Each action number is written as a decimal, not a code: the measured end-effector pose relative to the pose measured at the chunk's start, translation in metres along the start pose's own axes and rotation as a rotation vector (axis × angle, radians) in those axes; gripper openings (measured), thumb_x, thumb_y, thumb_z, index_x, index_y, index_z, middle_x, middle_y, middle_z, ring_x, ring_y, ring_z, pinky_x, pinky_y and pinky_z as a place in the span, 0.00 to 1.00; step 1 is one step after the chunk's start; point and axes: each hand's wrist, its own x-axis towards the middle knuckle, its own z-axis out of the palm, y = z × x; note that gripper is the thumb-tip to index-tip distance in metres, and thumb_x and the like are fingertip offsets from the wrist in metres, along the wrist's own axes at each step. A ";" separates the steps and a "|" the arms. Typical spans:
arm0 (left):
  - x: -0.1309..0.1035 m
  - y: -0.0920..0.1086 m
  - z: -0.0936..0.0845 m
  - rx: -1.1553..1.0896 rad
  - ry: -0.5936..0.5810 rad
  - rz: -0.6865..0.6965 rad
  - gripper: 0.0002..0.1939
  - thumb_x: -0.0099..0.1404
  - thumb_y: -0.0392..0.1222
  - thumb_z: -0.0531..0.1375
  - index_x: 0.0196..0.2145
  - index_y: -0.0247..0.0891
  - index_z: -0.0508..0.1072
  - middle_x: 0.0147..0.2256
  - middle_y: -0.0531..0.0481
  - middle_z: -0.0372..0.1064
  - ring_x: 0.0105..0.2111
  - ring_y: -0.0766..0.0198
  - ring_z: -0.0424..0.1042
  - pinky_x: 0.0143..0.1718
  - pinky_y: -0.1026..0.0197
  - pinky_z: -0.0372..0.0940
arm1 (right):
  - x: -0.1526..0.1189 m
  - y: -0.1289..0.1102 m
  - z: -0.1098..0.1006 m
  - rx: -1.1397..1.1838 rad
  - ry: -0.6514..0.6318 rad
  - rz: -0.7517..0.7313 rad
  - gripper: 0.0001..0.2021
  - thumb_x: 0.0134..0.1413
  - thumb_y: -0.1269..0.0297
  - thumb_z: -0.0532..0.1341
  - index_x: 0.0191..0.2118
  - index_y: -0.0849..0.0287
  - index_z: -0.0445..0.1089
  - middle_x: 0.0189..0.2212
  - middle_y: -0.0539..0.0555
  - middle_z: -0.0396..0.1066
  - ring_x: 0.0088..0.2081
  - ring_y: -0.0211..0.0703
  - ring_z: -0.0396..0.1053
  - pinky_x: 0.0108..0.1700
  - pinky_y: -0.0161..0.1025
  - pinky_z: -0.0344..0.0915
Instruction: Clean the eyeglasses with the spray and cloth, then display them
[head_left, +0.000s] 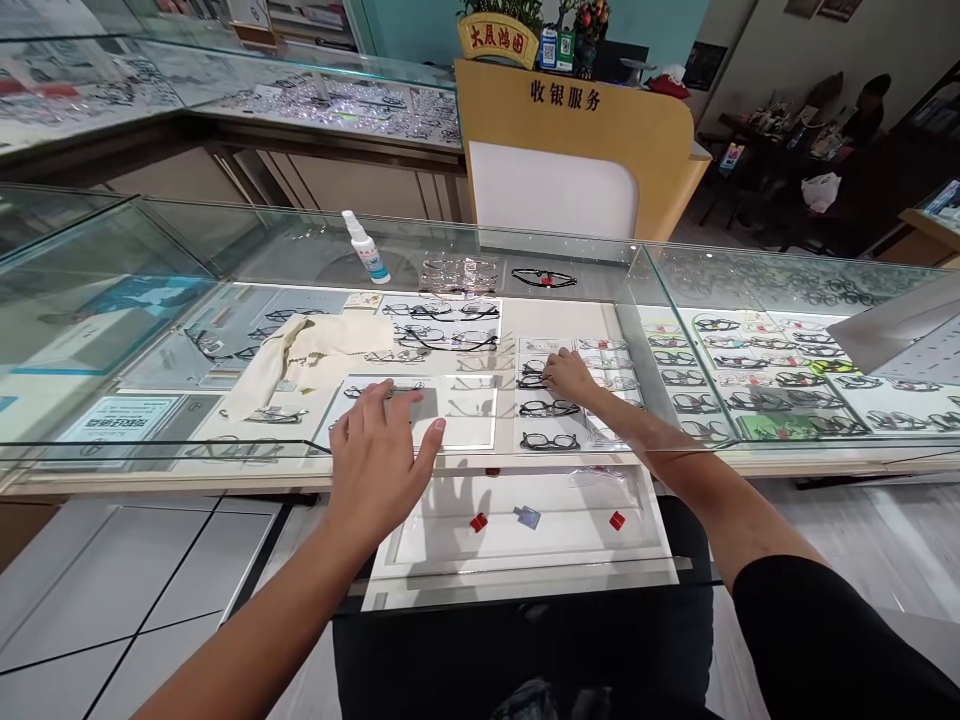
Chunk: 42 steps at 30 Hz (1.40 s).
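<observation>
My left hand is open, its fingers spread at the front glass edge of the display case. Its fingertips are over a white tray, close to a thin-framed pair of eyeglasses; whether they touch is unclear. My right hand reaches into the case with its fingers curled onto dark-framed eyeglasses, in a column of frames. Below them lie two more black-framed pairs, the nearer one by the case's front. My right fingertips are partly hidden.
A spray bottle stands on the glass top, near black eyeglasses. A cream cloth lies at left. Below, an open drawer holds red tags. Glass partitions flank my right arm. A counter stands behind.
</observation>
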 end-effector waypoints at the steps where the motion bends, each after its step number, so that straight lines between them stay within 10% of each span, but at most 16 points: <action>1: 0.000 0.000 0.000 0.000 0.004 0.002 0.35 0.80 0.60 0.44 0.64 0.32 0.74 0.72 0.22 0.63 0.77 0.31 0.58 0.72 0.26 0.57 | 0.000 0.000 0.000 0.004 0.001 0.007 0.15 0.76 0.60 0.62 0.52 0.57 0.87 0.57 0.66 0.80 0.59 0.63 0.67 0.61 0.54 0.60; 42: 0.000 0.001 -0.002 -0.007 -0.017 -0.004 0.34 0.80 0.60 0.44 0.64 0.33 0.73 0.72 0.22 0.62 0.76 0.30 0.58 0.71 0.27 0.56 | 0.000 0.002 -0.007 0.074 -0.019 0.127 0.17 0.77 0.57 0.58 0.51 0.54 0.86 0.59 0.64 0.80 0.62 0.62 0.66 0.64 0.56 0.60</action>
